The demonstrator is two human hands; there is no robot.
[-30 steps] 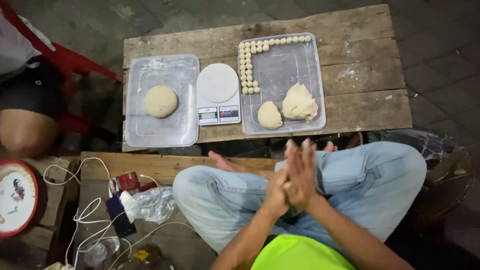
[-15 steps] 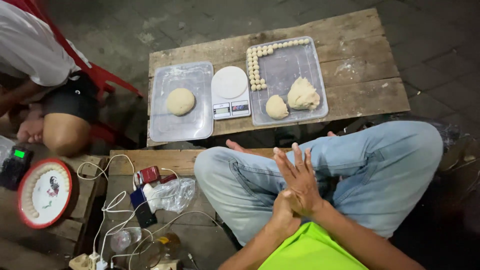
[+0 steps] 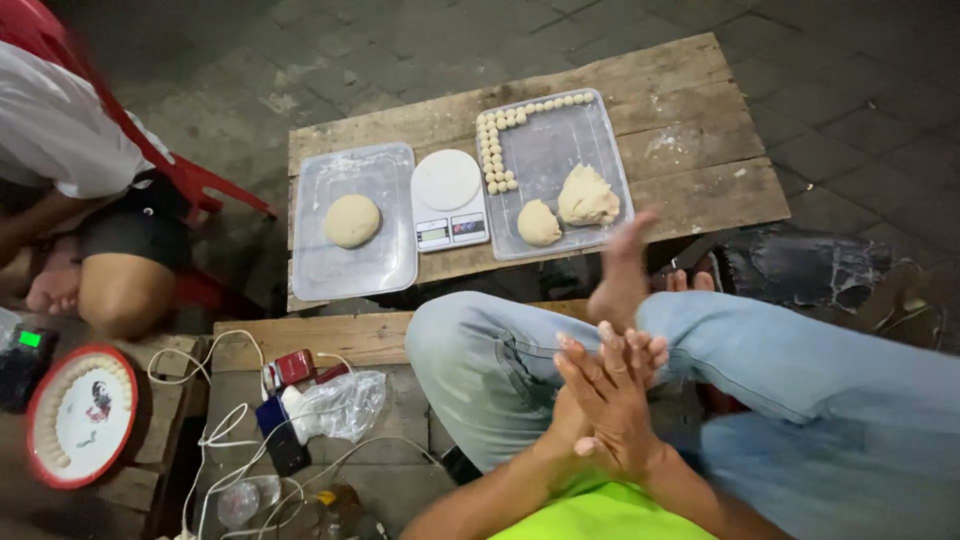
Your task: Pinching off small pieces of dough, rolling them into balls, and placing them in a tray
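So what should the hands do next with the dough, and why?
Probably open and set a little ball down at the end of the row of small balls on the right tray. The left hand and right hand are pressed palm to palm as if rolling, though whatever is between them is hidden. Two dough lumps wait on that tray.

light: dim, overhead | corners: dark | edges: bent by wide lens | blur: slight
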